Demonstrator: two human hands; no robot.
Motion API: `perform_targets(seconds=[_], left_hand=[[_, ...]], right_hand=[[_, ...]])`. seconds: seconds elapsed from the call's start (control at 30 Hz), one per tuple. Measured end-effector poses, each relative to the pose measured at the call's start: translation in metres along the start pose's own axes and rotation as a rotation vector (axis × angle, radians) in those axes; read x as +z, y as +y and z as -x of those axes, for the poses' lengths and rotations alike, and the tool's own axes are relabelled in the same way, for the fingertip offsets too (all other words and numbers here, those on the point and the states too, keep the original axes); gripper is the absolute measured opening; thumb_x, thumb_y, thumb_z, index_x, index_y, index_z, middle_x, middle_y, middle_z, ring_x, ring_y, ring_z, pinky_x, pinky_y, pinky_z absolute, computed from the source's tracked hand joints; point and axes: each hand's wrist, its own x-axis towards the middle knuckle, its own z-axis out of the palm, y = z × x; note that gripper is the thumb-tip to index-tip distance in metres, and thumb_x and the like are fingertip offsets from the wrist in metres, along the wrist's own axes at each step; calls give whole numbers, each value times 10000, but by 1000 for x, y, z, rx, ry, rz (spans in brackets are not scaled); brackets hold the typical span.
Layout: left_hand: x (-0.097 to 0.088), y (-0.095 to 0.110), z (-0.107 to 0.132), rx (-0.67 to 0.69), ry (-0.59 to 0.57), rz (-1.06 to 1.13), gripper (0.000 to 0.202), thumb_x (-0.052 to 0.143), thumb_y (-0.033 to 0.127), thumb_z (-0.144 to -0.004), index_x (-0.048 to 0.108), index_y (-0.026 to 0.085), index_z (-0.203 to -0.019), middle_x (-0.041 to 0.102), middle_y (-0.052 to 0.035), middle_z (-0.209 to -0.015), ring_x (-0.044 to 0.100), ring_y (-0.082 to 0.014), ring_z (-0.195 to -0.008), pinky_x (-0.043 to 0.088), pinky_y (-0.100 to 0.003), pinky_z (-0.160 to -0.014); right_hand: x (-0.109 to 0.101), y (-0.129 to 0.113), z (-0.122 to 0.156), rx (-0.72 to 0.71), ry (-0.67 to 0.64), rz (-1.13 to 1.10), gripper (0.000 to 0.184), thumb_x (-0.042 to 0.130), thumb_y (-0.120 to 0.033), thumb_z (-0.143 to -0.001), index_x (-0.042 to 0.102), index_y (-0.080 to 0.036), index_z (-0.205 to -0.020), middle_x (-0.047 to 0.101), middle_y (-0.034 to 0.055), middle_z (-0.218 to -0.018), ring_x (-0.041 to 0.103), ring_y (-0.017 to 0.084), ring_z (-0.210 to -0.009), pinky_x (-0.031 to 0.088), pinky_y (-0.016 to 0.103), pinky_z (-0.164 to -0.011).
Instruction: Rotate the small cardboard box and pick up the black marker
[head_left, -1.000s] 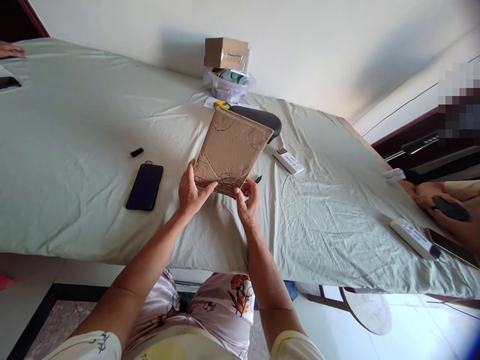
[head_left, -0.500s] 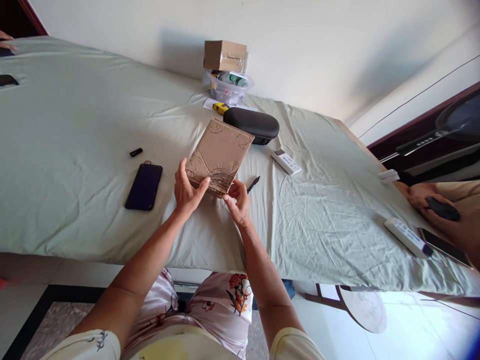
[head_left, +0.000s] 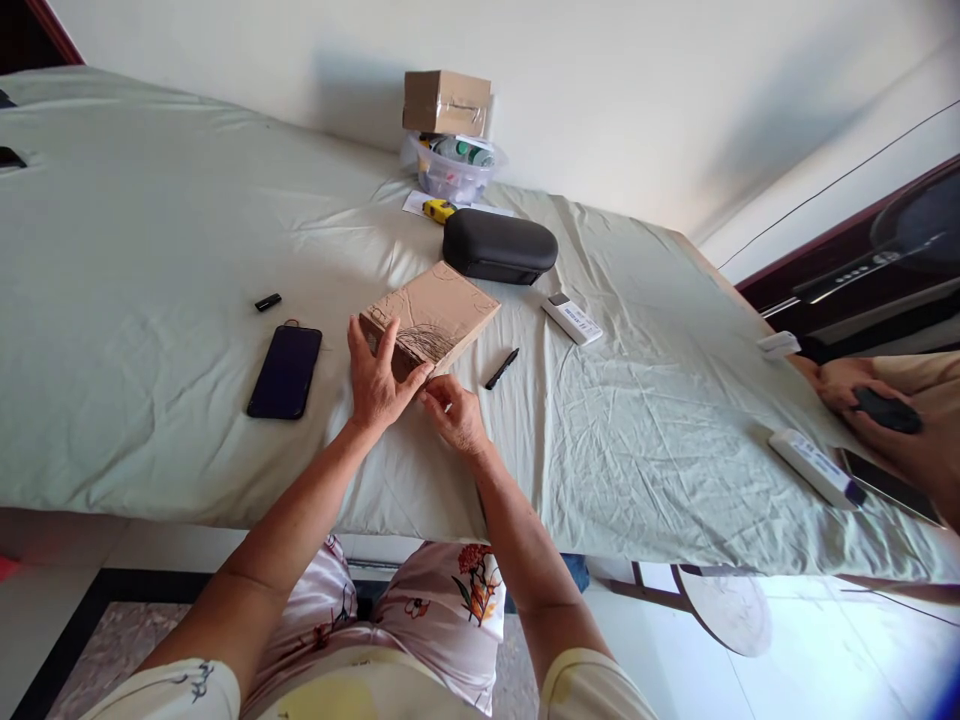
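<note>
A flat brown cardboard box (head_left: 450,302) with black scribbled curves on its top lies on the cloth-covered table in front of me. My left hand (head_left: 379,382) grips its left near side, two fingers over the upper edge and the thumb along the front. Pinched at the near corner of the same box are the fingers of my right hand (head_left: 454,412); what exactly they grasp there is hidden. A black pen (head_left: 502,369) rests just right of the box. To the left lie a dark phone (head_left: 285,372) and a small black cap (head_left: 268,302).
Behind the box sit a black hard case (head_left: 499,246), a yellow cutter-like tool (head_left: 438,210) and a plastic basket (head_left: 454,178) with a carton (head_left: 448,102) on it. White-and-grey packets (head_left: 573,319) lie rightward. Another person's hand (head_left: 855,390) holds a dark object at far right.
The box was tilted up towards me with its top facing me; now it has come down flat. My right hand has shifted left to its near corner.
</note>
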Motion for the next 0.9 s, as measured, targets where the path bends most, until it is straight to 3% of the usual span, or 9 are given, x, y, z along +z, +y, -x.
perform_targets(seconds=[0.13,0.27,0.4,0.5,0.67,0.9], left_hand=[[-3,3,1,197,15,-45,744,699,633,-924,561,236,-1538,133,-193,-1807,176,-475,-1673,280,-662,-1307],[2,8,4,321,-18,-64,463,705,462,-955,682,242,-1362,333,-169,-1738,290,-428,-1646,346,-637,-1290],[3,10,5,307,-62,-48,340,679,359,-960,705,224,-1271,539,-174,-1581,411,-387,-1588,376,-619,-1281],[-2,10,2,311,-68,-18,287,656,304,-938,706,219,-1208,625,-155,-1483,488,-355,-1529,401,-592,-1272],[-11,9,-6,403,-33,44,190,598,234,-884,711,231,-1036,755,-97,-1223,650,-286,-1323,511,-512,-1189],[-22,-1,-19,290,-115,79,182,562,218,-773,701,262,-882,790,-77,-1074,706,-296,-1204,555,-537,-1136]], right_hand=[[-4,0,-3,-34,188,14,233,589,-431,-1022,677,-222,-968,700,2,-784,601,111,-612,522,269,-625],[-8,0,-6,-126,457,72,202,567,-360,-1055,728,-239,-1069,712,40,-931,665,134,-754,559,273,-637],[-5,0,-8,-243,433,188,170,613,-348,-1050,763,-286,-1101,678,66,-1070,684,177,-995,599,281,-676],[-2,5,-11,-253,418,240,152,634,-339,-1044,769,-295,-1095,658,71,-1154,668,183,-1047,625,304,-741],[-14,17,-19,-185,509,267,150,645,-345,-1028,774,-278,-1066,650,75,-1128,662,204,-1053,625,362,-832],[-53,34,-22,68,701,240,278,571,-423,-1020,756,-258,-1144,642,104,-1184,670,206,-975,578,335,-734]])
